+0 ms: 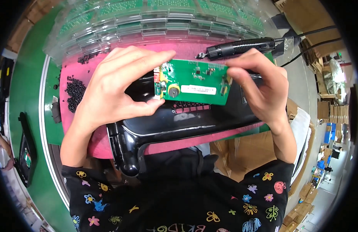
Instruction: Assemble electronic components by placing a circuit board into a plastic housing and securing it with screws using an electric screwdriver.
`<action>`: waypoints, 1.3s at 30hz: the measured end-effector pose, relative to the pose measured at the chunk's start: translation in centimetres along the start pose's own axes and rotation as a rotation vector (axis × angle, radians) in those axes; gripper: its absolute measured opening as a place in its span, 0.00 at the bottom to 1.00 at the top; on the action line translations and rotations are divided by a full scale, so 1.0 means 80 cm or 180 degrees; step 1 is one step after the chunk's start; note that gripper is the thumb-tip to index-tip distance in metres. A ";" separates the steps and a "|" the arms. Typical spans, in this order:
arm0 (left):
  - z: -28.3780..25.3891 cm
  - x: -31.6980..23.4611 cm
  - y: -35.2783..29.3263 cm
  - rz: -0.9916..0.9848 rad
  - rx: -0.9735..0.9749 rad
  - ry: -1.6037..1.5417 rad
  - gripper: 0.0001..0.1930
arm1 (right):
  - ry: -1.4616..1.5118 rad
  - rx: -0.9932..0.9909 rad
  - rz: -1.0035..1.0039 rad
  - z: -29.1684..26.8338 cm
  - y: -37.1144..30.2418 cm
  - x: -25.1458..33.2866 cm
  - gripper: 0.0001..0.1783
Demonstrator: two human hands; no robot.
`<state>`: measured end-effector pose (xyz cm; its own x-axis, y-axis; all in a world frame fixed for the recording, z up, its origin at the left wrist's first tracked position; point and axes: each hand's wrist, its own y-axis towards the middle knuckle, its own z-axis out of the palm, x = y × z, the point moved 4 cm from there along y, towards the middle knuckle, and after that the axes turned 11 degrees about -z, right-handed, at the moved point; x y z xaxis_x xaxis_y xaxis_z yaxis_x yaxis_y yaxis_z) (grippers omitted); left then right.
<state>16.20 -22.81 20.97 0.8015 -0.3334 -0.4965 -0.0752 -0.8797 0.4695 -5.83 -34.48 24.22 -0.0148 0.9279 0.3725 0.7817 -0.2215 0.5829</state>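
Our left hand [113, 83] grasps the left end of a green circuit board [182, 77], fingers along its far edge and thumb at the near corner. Our right hand [266, 83] pinches the board's far right corner between thumb and fingers. The board is held up at the centre of our view, its face toward us, with a white label strip and a round part near its left end.

Beneath it lies a glossy black plastic housing [167, 129], resting on a bright pink mat [175, 146] that covers much of a green tabletop [53, 129]. On the mat to our left are heaps of tiny black pieces [75, 92]. Beyond the board, to the right, lies a black powered screwdriver [240, 48] with dark cables trailing off. Along the far side stand stacked clear plastic trays [159, 23] holding more green boards.

Farther left, past a white strip, runs another green surface [32, 89], where a dark shell [24, 154] lies. Near us on the right, below the tabletop, is an open cardboard box [252, 154]. Past it the room opens onto a grey floor [308, 102], with stacked cardboard [339, 115] and blue bins [329, 133], small and bent by the lens.
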 end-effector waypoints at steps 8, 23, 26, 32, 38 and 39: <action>0.031 -0.005 -0.016 -0.0190 0.1063 -0.0863 0.35 | 0.0423 0.0916 0.0531 0.006 -0.062 0.021 0.46; 0.055 -0.006 -0.017 -0.0762 0.1301 0.0179 0.35 | 0.0287 0.0863 0.0834 0.051 -0.086 -0.018 0.37; 0.056 -0.006 -0.017 -0.0782 0.1361 0.0244 0.35 | 0.0322 0.0880 0.0897 0.050 -0.087 -0.020 0.38; 0.058 -0.008 -0.015 -0.0799 0.1391 0.0332 0.35 | 0.0285 0.0893 0.0850 0.052 -0.088 -0.022 0.38; 0.059 -0.010 -0.013 -0.0788 0.1381 0.0330 0.34 | 0.0261 0.0925 0.0890 0.051 -0.089 -0.023 0.38; 0.059 -0.011 -0.013 -0.0783 0.1381 0.0330 0.34 | 0.0268 0.0927 0.0892 0.051 -0.089 -0.023 0.38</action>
<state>12.76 -23.18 17.44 0.8794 -0.0827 -0.4688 -0.0987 -0.9951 -0.0096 -8.85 -33.34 16.43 0.1822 0.8132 0.5527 0.9064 -0.3568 0.2262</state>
